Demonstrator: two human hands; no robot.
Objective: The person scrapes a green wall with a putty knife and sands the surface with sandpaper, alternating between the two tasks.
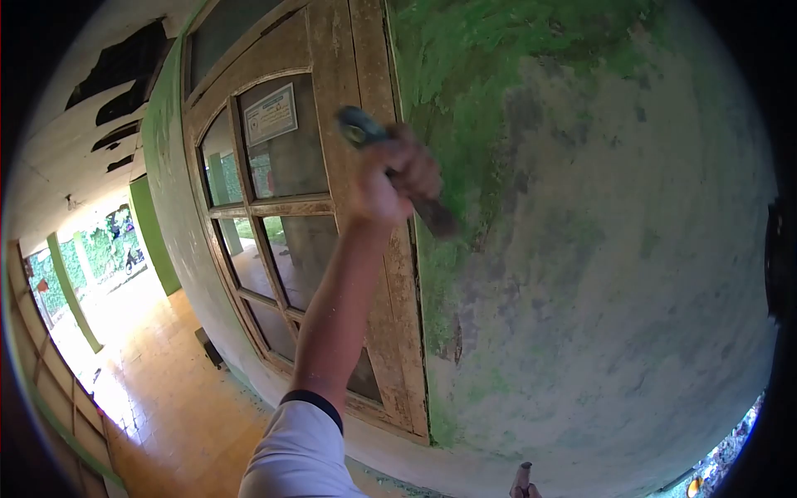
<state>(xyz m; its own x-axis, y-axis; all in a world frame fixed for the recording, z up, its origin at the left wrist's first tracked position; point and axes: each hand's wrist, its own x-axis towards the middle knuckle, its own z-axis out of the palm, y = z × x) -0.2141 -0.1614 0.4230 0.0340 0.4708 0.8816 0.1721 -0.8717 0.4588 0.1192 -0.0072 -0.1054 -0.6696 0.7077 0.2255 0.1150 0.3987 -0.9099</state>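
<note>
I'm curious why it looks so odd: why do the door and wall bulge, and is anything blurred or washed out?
Head view: fisheye lens bends the weathered wooden glazed door and mossy grey-green wall, corners black; the dark-bladed tool in the left hand is motion-smeared; the sunlit opening far left is overexposed.

Left arm (340, 307) raised from bottom centre to upper centre, elbow near straight; my left hand (394, 178) fisted round dark grey tool handle (432, 216).
</note>
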